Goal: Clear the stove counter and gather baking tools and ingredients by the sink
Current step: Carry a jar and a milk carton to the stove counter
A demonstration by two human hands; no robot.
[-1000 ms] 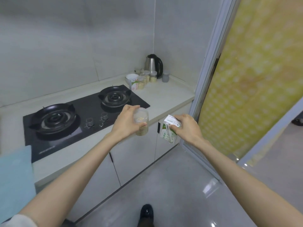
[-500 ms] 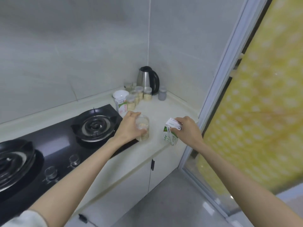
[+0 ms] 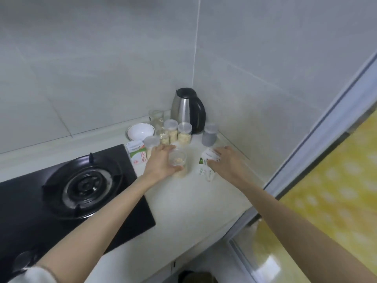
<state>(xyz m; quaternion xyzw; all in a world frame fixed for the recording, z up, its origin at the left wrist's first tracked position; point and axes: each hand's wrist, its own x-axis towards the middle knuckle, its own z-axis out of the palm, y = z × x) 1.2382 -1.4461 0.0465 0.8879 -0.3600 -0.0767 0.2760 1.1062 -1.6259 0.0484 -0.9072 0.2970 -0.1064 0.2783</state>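
My left hand (image 3: 161,163) grips a clear jar (image 3: 179,164) with pale contents, which stands on the white counter (image 3: 193,201) right of the stove. My right hand (image 3: 225,162) holds a green-and-white milk carton (image 3: 206,168) by its top, low on the counter beside the jar. Behind them stand a second milk carton (image 3: 137,152), several lidded jars with pale contents (image 3: 184,133), an empty glass (image 3: 156,119), a white bowl (image 3: 140,131) and a grey lidded container (image 3: 209,134).
A steel and black kettle (image 3: 188,110) fills the back corner. The black gas stove (image 3: 81,186) lies to the left. Tiled walls close the back and right. A sliding door frame (image 3: 318,139) and yellow patterned panel (image 3: 336,201) are at the right.
Both hands moved forward from beyond the counter's front edge to its back-right area, bringing the jar and the carton down onto the counter by the other jars. The view turned right, toward the corner.
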